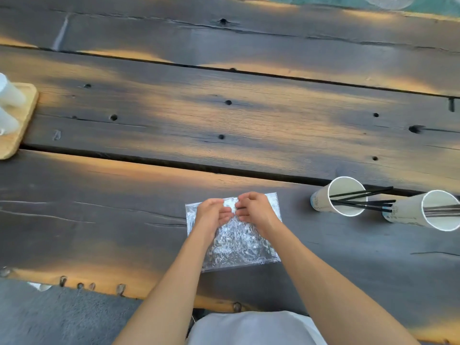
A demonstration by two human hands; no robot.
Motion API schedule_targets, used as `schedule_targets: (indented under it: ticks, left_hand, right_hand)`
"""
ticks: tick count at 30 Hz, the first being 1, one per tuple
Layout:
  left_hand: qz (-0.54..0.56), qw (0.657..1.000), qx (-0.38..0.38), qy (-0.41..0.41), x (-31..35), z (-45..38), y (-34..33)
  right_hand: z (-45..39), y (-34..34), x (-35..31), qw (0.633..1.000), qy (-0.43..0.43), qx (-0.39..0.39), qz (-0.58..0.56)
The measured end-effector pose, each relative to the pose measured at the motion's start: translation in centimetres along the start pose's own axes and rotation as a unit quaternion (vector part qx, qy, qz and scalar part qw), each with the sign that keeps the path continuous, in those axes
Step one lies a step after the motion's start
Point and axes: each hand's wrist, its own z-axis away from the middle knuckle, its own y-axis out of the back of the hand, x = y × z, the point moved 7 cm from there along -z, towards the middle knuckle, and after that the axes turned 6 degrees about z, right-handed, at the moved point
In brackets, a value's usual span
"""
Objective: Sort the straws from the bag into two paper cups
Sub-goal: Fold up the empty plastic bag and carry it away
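Observation:
A crinkled clear plastic bag [236, 245] lies flat on the dark wooden table [174, 120] in front of me. My left hand [211, 214] and my right hand [254, 207] sit side by side on its far end, fingers curled and pinching the plastic. To the right stand two white paper cups. The nearer cup [336, 196] holds several black straws [366, 200] that stick out to the right. The far-right cup [428, 210] holds several grey straws [443, 210]. No straws show inside the bag.
A light wooden tray [22, 120] with white cylindrical containers [8, 95] sits at the table's left edge. Gaps run between the planks. The table's near edge lies just below the bag, with grey floor beneath at lower left.

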Motion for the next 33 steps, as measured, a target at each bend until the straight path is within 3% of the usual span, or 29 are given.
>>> schedule_targets:
  ticks: [2,8,10,14,16,28,30,32,33]
  left_hand:
    - [0.019,0.999,0.023,0.015,0.6,-0.8,1.9]
    - [0.054,0.996,0.064,0.012,1.8,-1.9,6.5]
    - [0.054,0.997,0.045,0.006,1.8,-1.7,5.2]
    - [0.065,0.998,-0.004,0.009,1.4,-1.2,1.2]
    - [0.076,0.997,-0.002,0.016,1.3,-1.2,0.9]
    - [0.150,0.978,0.143,-0.008,1.8,-0.8,10.9]
    - [0.082,0.981,0.169,-0.048,2.4,-0.5,11.3]
    - [-0.102,0.969,0.184,-0.128,3.8,-0.1,10.2]
    - [-0.204,0.947,0.170,-0.178,4.7,0.2,8.5]
  right_hand:
    - [-0.5,0.8,0.0,1.000,-0.016,0.010,-0.007]
    - [-1.0,7.0,0.2,0.981,-0.023,0.167,-0.099]
    - [-1.1,5.6,-0.5,0.984,-0.009,0.145,-0.103]
    - [-1.4,-0.9,-1.7,0.994,-0.005,0.002,-0.111]
    - [-1.8,-2.5,-1.6,0.992,-0.017,-0.029,-0.120]
    - [-2.5,7.8,-0.6,0.985,-0.034,0.081,-0.148]
    - [-1.8,8.0,-1.0,0.983,-0.010,0.082,-0.165]
    - [-0.9,8.3,-1.6,0.979,0.019,0.068,-0.194]
    - [-0.5,8.5,-1.7,0.977,0.030,0.063,-0.200]
